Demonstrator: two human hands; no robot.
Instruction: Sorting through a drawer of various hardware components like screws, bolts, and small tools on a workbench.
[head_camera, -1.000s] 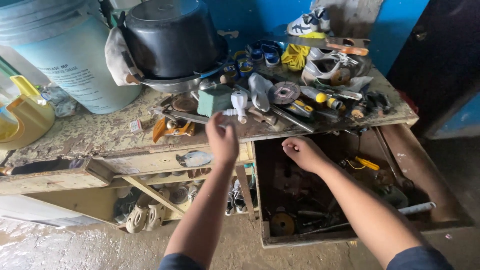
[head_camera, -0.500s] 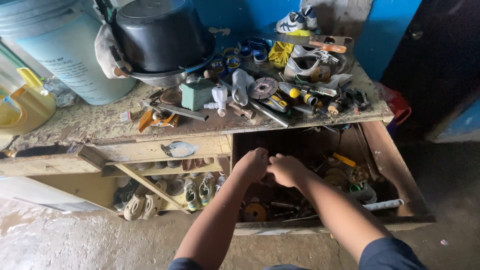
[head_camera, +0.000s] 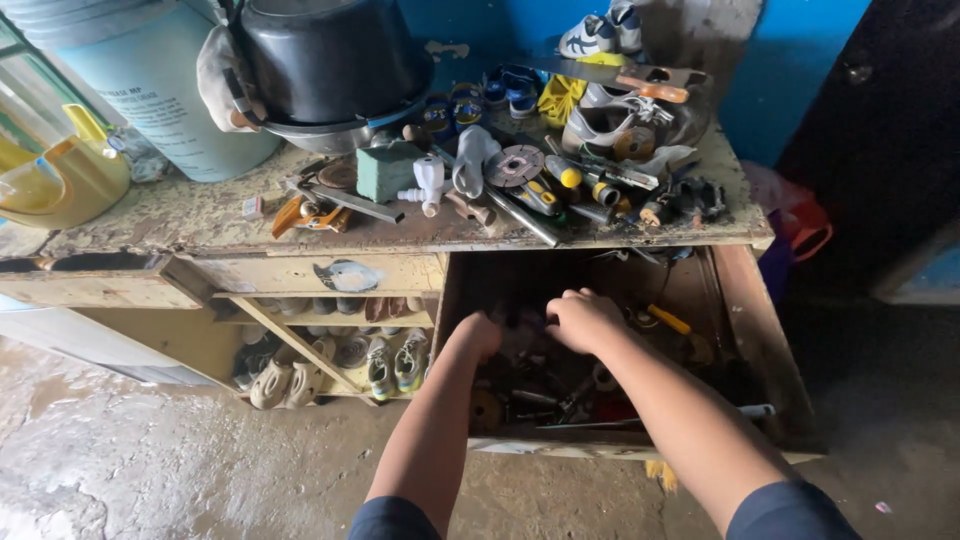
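Drawer, the open wooden one pulled out under the right half of the worn, paint-flaked table, is where both my hands are. Left hand is sunk knuckles-down into the clutter near the drawer's front-left; fingers hidden, so I can't tell if it's gripping anything. Right hand sits just beside it, fingers curled loosely over the pile; can't tell whether anything is held there either.

Contents: dark metal tools and rods, a round rusty disc at the front-left, a yellow-handled tool further right, a pale rod along the front edge. Interior is dim and much of it blurs together.

Doing this well, as I judge it: lift pieces rather than rake through them, since there may be sharp edges in there. Keep one hand parting the pile while the other feels beneath. Watch the drawer's front lip; it's extended far and loaded.

Tabletop above holds a green foam block, a white plastic tap, and a grey cutting disc.
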